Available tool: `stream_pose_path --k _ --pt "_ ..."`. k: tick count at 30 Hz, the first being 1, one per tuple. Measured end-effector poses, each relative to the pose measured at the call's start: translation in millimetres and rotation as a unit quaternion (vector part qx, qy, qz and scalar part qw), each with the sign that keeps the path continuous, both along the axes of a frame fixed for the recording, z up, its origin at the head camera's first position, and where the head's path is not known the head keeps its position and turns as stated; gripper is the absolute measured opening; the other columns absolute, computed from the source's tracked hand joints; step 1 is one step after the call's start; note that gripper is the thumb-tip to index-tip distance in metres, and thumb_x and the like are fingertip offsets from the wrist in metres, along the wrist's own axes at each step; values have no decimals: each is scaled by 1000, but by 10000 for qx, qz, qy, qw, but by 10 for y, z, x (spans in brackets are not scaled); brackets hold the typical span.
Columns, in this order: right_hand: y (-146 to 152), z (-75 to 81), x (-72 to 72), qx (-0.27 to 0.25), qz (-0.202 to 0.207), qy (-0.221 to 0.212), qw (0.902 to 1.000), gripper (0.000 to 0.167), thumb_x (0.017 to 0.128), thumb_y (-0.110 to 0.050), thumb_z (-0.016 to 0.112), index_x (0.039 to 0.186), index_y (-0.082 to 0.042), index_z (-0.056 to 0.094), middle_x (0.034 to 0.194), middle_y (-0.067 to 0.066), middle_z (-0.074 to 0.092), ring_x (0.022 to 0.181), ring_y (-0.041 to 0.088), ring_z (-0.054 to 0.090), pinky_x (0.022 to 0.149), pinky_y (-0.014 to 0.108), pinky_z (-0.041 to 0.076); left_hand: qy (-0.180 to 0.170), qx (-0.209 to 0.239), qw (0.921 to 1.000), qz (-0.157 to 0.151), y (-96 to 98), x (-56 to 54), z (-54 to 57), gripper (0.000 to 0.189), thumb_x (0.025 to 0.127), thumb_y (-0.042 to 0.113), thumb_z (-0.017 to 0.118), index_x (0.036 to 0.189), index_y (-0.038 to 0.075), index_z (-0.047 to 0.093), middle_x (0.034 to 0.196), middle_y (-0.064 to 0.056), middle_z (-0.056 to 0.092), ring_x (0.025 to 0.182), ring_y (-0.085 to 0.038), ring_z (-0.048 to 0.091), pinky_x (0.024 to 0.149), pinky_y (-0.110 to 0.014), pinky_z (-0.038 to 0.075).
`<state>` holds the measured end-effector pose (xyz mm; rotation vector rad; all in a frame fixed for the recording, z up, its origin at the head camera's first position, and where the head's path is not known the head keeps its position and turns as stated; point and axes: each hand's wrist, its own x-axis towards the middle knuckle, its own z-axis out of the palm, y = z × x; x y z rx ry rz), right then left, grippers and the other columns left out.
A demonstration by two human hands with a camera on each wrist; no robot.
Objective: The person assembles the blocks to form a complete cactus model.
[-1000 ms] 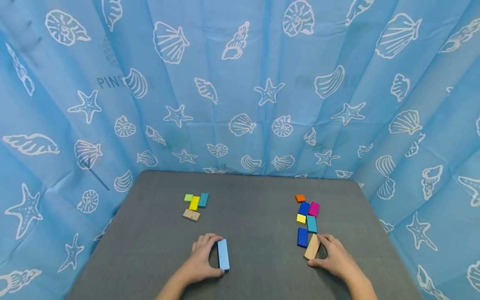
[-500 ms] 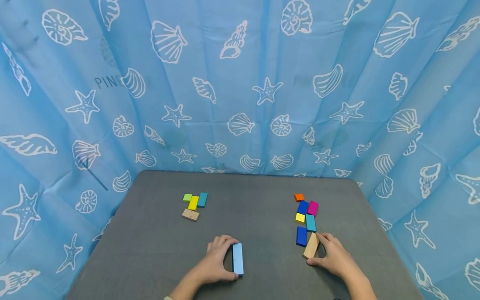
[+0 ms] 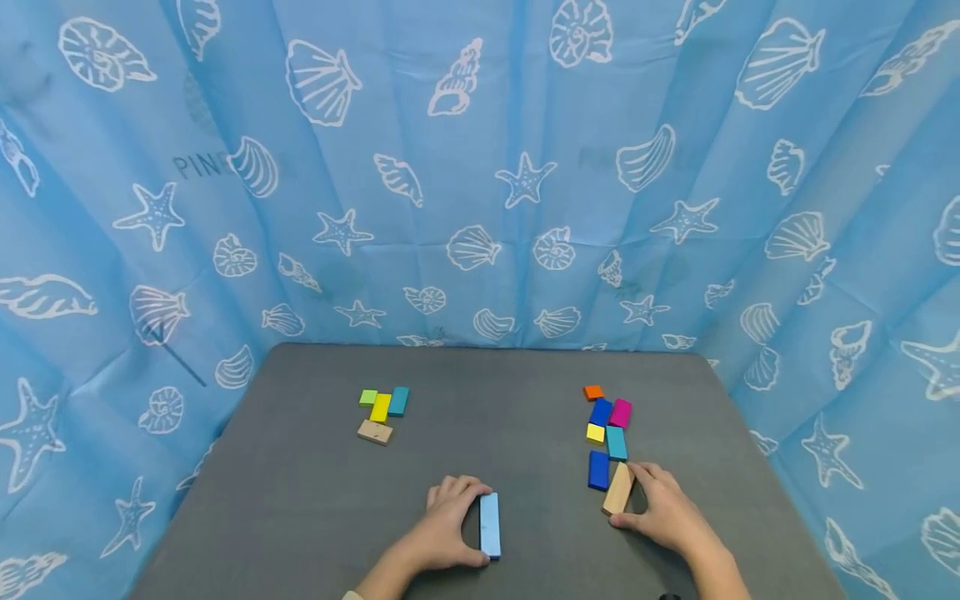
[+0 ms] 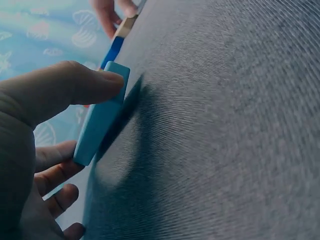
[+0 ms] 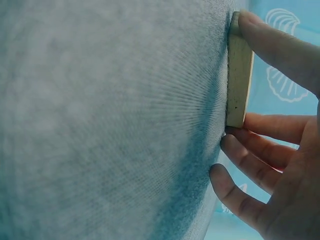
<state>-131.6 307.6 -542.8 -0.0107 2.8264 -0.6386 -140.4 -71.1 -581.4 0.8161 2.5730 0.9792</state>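
My left hand [image 3: 448, 525] pinches a light blue block [image 3: 490, 525] end to end between thumb and fingers, near the middle front of the table. In the left wrist view that block [image 4: 102, 115] is tilted, with a shadow on the cloth beside it. My right hand [image 3: 663, 510] grips a natural wood block [image 3: 618, 489] by its two ends at the right. Seen from the right wrist, the wood block [image 5: 239, 75] lies against the grey cloth. Just left of it is a dark blue block [image 3: 598, 471], and a teal block [image 3: 617, 443] sits behind.
Farther back on the right lie yellow [image 3: 596, 433], blue [image 3: 601, 412], magenta [image 3: 620, 413] and orange [image 3: 593, 392] blocks. A left cluster has a wood block [image 3: 375, 432], yellow [image 3: 381, 408], teal [image 3: 399, 402] and green [image 3: 368, 398] blocks. A blue shell-print curtain [image 3: 480, 167] surrounds the grey table [image 3: 300, 492].
My left hand has carried the light blue block rightward, toward the middle. The right hand stays on the wood block at about the same spot. The head view has shifted slightly.
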Motion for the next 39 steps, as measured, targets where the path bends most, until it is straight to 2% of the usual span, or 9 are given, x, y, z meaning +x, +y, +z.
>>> stream_pose_path --k 6,11,14,18,22,27,31,39 --pt "-20 -12 -13 241 -26 71 9997 103 67 -61 86 140 4 53 138 25 53 125 46 50 92 67 46 72 -176 9998 -67 -5 -12 -32 83 70 44 88 142 28 51 138 10 48 120 -16 38 94 -49 30" --pt "-7 41 -2 550 89 472 9973 101 64 -61 88 138 -1 57 137 20 55 124 41 51 86 67 48 69 -323 9995 -23 34 -26 -38 85 71 47 87 144 28 49 139 9 46 120 -16 38 95 -49 30" --pt "-5 80 18 567 163 720 9957 99 63 -59 90 138 -3 57 136 19 55 124 39 51 86 65 49 92 -416 9991 -23 44 -24 -44 87 72 49 86 147 28 47 141 8 46 121 -17 38 97 -50 30" --pt "-35 126 39 350 194 864 9955 96 65 -57 89 140 -7 57 138 18 55 125 39 51 86 67 49 84 -484 9988 -37 25 -11 -58 99 72 59 83 154 24 39 147 4 42 126 -20 38 99 -52 30" --pt "-124 184 37 -70 253 927 9954 93 69 -54 89 143 -9 54 141 19 52 126 41 51 84 69 48 -64 -479 9988 83 -24 26 -59 109 71 65 81 158 21 33 151 -1 39 130 -24 36 99 -54 30" --pt "-272 233 -8 -406 358 959 9939 92 70 -48 90 145 -11 53 144 17 50 128 39 51 88 66 49 -226 -504 9982 235 -53 83 -34 102 71 63 83 153 19 42 139 -1 45 122 -22 39 97 -53 31" --pt "-406 252 -99 -505 495 943 9930 91 69 -47 90 144 -12 53 143 15 51 128 37 51 92 64 49 -291 -598 9972 333 -44 109 -18 98 71 64 82 149 17 48 131 1 48 116 -20 41 93 -50 32" --pt "-635 167 -295 -744 900 969 9884 87 71 -46 90 144 -15 54 141 8 54 128 32 52 92 61 50 -283 -483 9977 386 -40 97 -83 104 70 67 81 151 13 45 130 0 50 116 -20 43 93 -51 32"
